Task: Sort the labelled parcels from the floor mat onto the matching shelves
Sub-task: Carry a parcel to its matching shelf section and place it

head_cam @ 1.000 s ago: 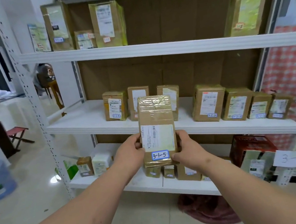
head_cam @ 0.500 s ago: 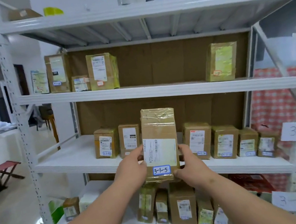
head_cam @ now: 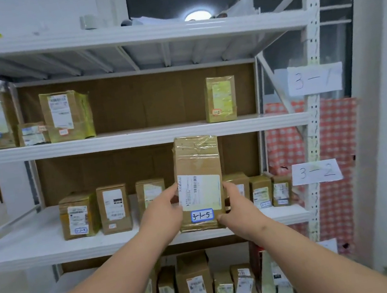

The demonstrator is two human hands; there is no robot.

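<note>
I hold a tall brown taped parcel [head_cam: 196, 161] upright in front of the white rack, its blue-edged tag reading 3-1-5. My left hand [head_cam: 163, 213] grips its left side and my right hand [head_cam: 237, 205] grips its right side near the bottom. The parcel's top edge reaches the lip of the shelf [head_cam: 135, 137] marked by the paper sign 3-1 [head_cam: 314, 78]. Below it is the shelf [head_cam: 39, 249] marked 3-2 [head_cam: 316, 172]. On the 3-1 shelf stand a few parcels at the left [head_cam: 67, 115] and one at the right [head_cam: 221, 98].
Several small parcels [head_cam: 114, 208] line the 3-2 shelf behind my hands, and more [head_cam: 195, 283] fill the lowest shelf. The rack's perforated upright [head_cam: 316, 127] stands at the right before a red checked cloth [head_cam: 339, 148]. The middle of the 3-1 shelf holds no parcel.
My view has tilted upward, bringing the top shelves and the 3-1 sign into sight. The parcel rose with both hands, which keep the same hold on its sides.
</note>
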